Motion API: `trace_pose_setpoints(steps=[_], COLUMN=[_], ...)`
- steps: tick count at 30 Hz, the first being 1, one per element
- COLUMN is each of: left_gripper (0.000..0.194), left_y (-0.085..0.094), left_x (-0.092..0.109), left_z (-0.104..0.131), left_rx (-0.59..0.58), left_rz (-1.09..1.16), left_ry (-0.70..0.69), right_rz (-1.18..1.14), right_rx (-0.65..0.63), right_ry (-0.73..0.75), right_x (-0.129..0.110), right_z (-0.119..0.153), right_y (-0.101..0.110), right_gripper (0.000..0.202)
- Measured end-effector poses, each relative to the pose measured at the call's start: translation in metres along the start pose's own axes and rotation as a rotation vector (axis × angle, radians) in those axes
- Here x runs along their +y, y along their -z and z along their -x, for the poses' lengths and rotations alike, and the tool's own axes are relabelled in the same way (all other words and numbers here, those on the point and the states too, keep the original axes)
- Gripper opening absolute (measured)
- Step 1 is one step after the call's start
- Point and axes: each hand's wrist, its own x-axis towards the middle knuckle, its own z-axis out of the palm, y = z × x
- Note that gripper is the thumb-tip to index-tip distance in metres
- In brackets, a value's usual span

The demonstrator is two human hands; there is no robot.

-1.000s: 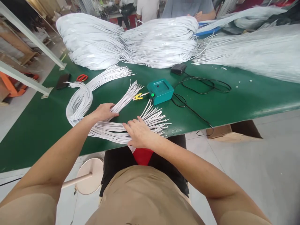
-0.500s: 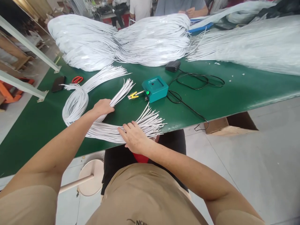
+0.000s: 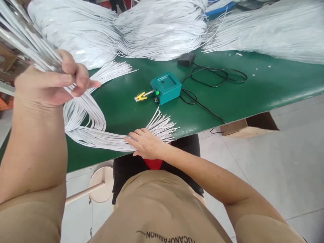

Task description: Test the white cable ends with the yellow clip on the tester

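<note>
My left hand is raised close to the camera at the left, its fingers closed around a bunch of white wires whose ends fan toward the top left corner. From that hand the wires curve down in a loop on the green table. Along the near edge lies a bundle of white wires. My right hand grips this bundle from above, fingers across its top and thumb on the near side. The loose wire ends spread out just right of it.
A teal box with a green button and a yellow clip stands mid-table. Behind it are a black pedal-like block and black cable. Large white wire heaps line the back. A cardboard box and round stool are below.
My left hand has lifted its bunch of wires up and left, toward the camera. My right hand stays on the near bundle. The view has tilted slightly downward.
</note>
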Motion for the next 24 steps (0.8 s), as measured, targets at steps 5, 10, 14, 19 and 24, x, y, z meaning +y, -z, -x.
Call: trace_pose_setpoints(steps=[5, 10, 14, 19, 24], left_gripper=[0.034, 0.042, 0.052, 0.055, 0.023], left_y=[-0.023, -0.035, -0.047, -0.076, -0.090], left_x=[0.011, 0.003, -0.004, 0.005, -0.001], left_z=[-0.010, -0.004, -0.009, -0.005, 0.062], left_rx=[-0.248, 0.100, 0.181, 0.061, 0.296], left_rz=[0.212, 0.258, 0.163, -0.068, -0.432], left_ry=[-0.163, -0.139, -0.055, 0.008, -0.109], right_rz=[-0.020, -0.184, -0.600, -1.343, -1.782], right_rx=[0.007, -0.026, 0.015, 0.371, 0.417], right_ry=[-0.009, -0.097, -0.347, -0.441, -0.558], right_x=[-0.001, -0.003, 0.013, 0.041, 0.066], right_z=[-0.001, -0.003, -0.030, -0.092, -0.113], right_y=[-0.002, 0.004, 0.022, 0.045, 0.047], right_gripper=[0.063, 0.062, 0.092, 0.087, 0.030])
